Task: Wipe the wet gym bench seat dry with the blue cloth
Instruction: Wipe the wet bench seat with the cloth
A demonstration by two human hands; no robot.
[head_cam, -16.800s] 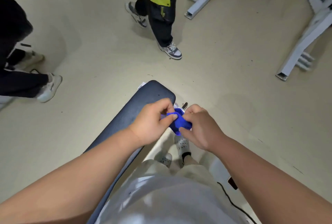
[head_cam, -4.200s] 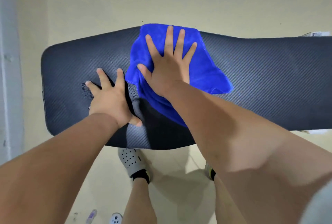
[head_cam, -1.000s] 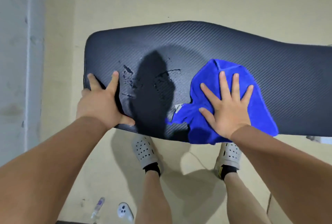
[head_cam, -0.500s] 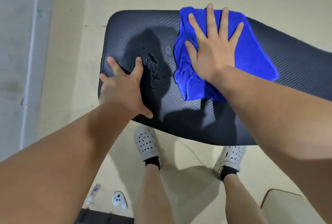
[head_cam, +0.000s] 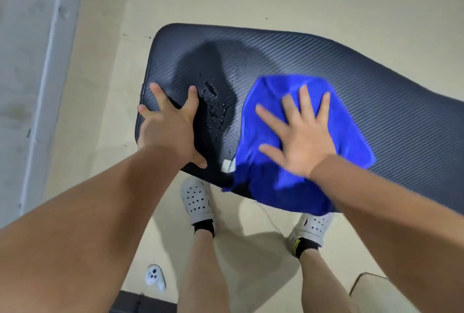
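Note:
The dark ribbed gym bench seat (head_cam: 389,101) runs across the view from centre left to the right edge. Water drops (head_cam: 218,109) glisten on it between my two hands. The blue cloth (head_cam: 266,101) lies spread on the seat's near side, its lower edge hanging over the front rim. My right hand (head_cam: 298,134) presses flat on the cloth, fingers spread. My left hand (head_cam: 170,126) rests flat on the seat's left end, fingers apart, holding nothing.
My two feet in white perforated clogs (head_cam: 197,199) stand on the beige floor under the seat's front edge. A small white controller (head_cam: 154,276) lies on the floor at the bottom left. A pale grey wall or post (head_cam: 32,86) runs along the left.
My right hand has dragged the blue cloth from the seat's far edge back toward me, to the near edge. My left hand stays planted at the seat's left end.

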